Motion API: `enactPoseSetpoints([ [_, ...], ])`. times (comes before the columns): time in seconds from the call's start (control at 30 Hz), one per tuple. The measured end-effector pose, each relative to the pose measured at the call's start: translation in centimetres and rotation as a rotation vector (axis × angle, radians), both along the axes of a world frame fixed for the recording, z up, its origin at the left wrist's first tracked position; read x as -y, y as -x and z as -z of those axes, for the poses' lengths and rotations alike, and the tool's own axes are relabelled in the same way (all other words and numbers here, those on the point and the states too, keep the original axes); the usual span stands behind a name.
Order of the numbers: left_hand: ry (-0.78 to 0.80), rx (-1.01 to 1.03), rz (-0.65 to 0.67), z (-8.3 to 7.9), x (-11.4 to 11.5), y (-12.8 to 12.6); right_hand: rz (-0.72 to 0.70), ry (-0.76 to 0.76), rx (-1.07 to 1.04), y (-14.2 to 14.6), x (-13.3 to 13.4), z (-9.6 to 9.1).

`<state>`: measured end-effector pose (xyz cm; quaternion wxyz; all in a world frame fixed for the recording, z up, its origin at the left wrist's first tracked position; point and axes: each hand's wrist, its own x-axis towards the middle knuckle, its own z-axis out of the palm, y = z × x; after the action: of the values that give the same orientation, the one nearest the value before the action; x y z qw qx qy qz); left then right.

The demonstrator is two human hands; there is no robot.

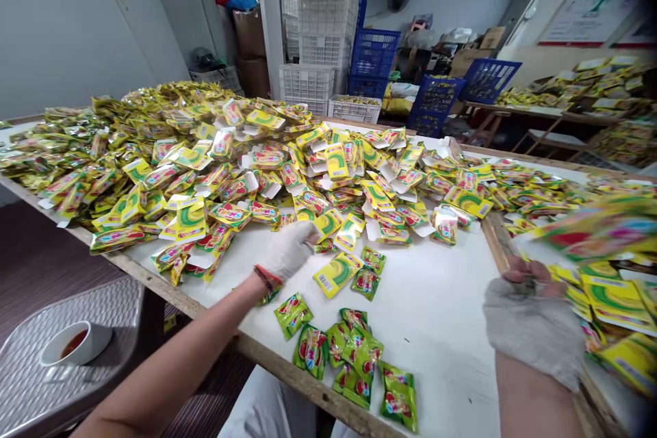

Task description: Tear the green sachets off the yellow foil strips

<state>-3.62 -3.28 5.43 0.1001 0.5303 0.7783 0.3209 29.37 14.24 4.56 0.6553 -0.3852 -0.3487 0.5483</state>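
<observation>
Clearly, we have both hands over a long white tabletop (446, 328) with a raw wooden edge. Our left hand (290, 250), in a pale cloth glove with an orange-red cuff, reaches to the near side of a broad heap of flat yellow-and-green cardboard cartons (336, 161). Its fingers curl beside the cartons, but we cannot tell whether they are clamped on one. Our right hand (534, 315), in a greyish cloth glove with bare fingertips, is on the right by a wooden divider strip (495, 239). Its fingers are bent; just above them we see a motion-blurred yellow, green and red carton (606, 229), and cannot tell whether they grip it.

Between our hands, nearer the left one, a single yellow carton with a green curve (337, 274) lies flat, with two small packets just beside its right end. Nearer to us, shiny green foil packets (359, 356) lie loosely along the near edge, some overlapping. Beyond the divider, on the right, we see more yellow cartons (616, 298).

On the near left, a white cup of dark reddish liquid (96, 342) sits on a grey textured seat (116, 304). On the far side stand stacked white plastic crates (328, 14) and blue plastic crates (374, 55).
</observation>
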Motion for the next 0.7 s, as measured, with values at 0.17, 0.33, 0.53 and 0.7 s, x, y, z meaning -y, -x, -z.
enactPoseSetpoints([
  [0.17, 0.317, -0.33, -0.202, 0.5, 2.1, 6.8, -0.197, 0.074, 0.091, 2.9, 1.5, 1.3],
  [0.33, 0.384, -0.39, -0.187, 1.2, 0.6, 8.3, -0.537, -0.015, 0.896, 9.6, 3.3, 4.7],
  [0.53, 0.439, -0.413, -0.127, 1.5, -3.1, 9.4, -0.523, -0.375, 1.366, 11.8, 1.7, 5.7],
  [0.7, 0.408, -0.458, -0.218, 0.2, -2.2, 9.2, -0.534, -0.27, 1.352, 11.6, 2.1, 5.4],
])
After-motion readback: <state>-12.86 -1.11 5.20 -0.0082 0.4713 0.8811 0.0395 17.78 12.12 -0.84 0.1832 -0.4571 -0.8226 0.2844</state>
